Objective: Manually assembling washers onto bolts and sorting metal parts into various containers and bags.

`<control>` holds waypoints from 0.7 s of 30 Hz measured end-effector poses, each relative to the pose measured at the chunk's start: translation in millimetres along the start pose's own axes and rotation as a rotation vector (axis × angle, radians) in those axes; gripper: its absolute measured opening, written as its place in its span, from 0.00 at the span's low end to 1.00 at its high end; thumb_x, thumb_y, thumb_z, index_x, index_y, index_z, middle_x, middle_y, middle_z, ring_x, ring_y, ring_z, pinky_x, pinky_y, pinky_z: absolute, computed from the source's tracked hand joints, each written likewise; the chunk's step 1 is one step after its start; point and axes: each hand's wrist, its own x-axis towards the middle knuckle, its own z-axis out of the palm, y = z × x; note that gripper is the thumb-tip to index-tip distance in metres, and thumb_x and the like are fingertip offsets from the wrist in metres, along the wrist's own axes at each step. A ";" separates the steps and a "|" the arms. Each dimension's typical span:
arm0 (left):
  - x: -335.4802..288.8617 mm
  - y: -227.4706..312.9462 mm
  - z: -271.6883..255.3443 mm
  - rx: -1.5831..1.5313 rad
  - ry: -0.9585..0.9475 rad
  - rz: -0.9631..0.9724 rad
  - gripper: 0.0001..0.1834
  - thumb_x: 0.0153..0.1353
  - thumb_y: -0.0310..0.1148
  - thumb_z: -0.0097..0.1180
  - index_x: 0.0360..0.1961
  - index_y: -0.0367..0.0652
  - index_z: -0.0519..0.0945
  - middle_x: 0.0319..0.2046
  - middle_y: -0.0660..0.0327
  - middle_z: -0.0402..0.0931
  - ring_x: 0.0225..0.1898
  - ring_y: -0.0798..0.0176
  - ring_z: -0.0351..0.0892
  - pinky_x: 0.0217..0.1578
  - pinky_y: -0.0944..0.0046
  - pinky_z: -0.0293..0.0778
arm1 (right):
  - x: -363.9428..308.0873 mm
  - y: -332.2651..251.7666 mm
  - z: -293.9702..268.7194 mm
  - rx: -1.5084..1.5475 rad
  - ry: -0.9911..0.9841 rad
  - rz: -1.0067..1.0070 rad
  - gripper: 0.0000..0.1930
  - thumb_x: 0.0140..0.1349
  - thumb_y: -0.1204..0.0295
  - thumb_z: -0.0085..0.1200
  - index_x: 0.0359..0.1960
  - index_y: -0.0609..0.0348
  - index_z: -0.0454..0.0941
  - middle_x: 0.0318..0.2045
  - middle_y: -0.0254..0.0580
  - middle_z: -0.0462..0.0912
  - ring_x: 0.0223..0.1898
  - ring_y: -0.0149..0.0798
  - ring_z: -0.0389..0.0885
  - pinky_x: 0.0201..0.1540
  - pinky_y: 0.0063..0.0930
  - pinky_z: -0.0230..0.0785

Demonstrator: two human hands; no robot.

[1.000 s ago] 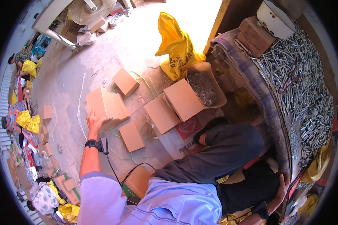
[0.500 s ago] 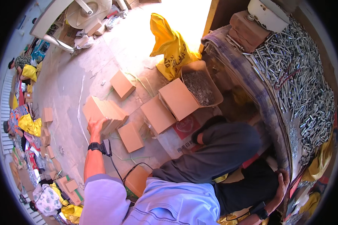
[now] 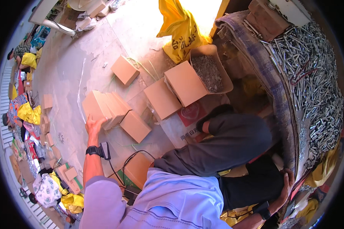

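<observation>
My left hand (image 3: 94,124) grips the near left end of a row of brown cardboard boxes (image 3: 103,105) on the floor, thumb on the near face. The row's right end touches another cardboard box (image 3: 135,126). Further right, two larger cardboard boxes (image 3: 162,98) stand side by side, beside an open carton (image 3: 227,82) of small metal parts (image 3: 207,72). A single cardboard box (image 3: 125,70) lies farther off. My right hand (image 3: 287,187) rests on my black-clothed knee, fingers laid out along it, holding nothing that shows.
A heap of metal rods (image 3: 313,87) fills the bench at right, its edge draped with a plaid blanket (image 3: 271,72). A yellow sack (image 3: 181,34) stands behind the carton. Cables run by my left wrist to a box (image 3: 137,170). Other people (image 3: 17,108) sit at far left among bags.
My left hand has shifted the row of boxes right, closing the gap to the lower box. The view has tilted slightly. My right hand stays on the knee.
</observation>
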 end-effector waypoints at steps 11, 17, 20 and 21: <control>-7.4 -4.6 6.3 -0.121 0.054 0.078 0.61 0.36 0.49 0.78 0.68 0.26 0.62 0.56 0.38 0.76 0.58 0.49 0.77 0.57 0.60 0.71 | 2.0 -5.8 0.9 -0.044 0.020 -0.007 0.11 0.67 0.69 0.55 0.45 0.63 0.79 0.36 0.36 0.80 0.41 0.31 0.75 0.51 0.25 0.65; -20.9 54.0 -9.1 0.118 0.057 -0.092 0.58 0.38 0.51 0.78 0.67 0.34 0.65 0.61 0.38 0.67 0.63 0.39 0.67 0.61 0.49 0.67 | 1.9 -0.1 -8.2 -0.094 0.023 0.022 0.11 0.68 0.68 0.53 0.45 0.61 0.79 0.39 0.37 0.80 0.44 0.32 0.75 0.53 0.26 0.64; -3.5 51.0 4.2 0.056 0.200 0.185 0.54 0.40 0.46 0.77 0.67 0.37 0.65 0.63 0.39 0.61 0.65 0.38 0.63 0.63 0.48 0.64 | -0.3 -6.2 -2.4 -0.144 0.050 0.003 0.10 0.69 0.68 0.53 0.45 0.60 0.80 0.39 0.36 0.80 0.44 0.31 0.76 0.52 0.25 0.64; 6.2 61.0 14.1 0.044 0.216 0.349 0.53 0.41 0.45 0.77 0.67 0.37 0.65 0.63 0.39 0.62 0.65 0.38 0.63 0.63 0.48 0.64 | -1.3 -6.5 -2.2 -0.149 0.056 0.001 0.10 0.69 0.68 0.53 0.45 0.60 0.80 0.39 0.36 0.80 0.44 0.31 0.76 0.52 0.25 0.64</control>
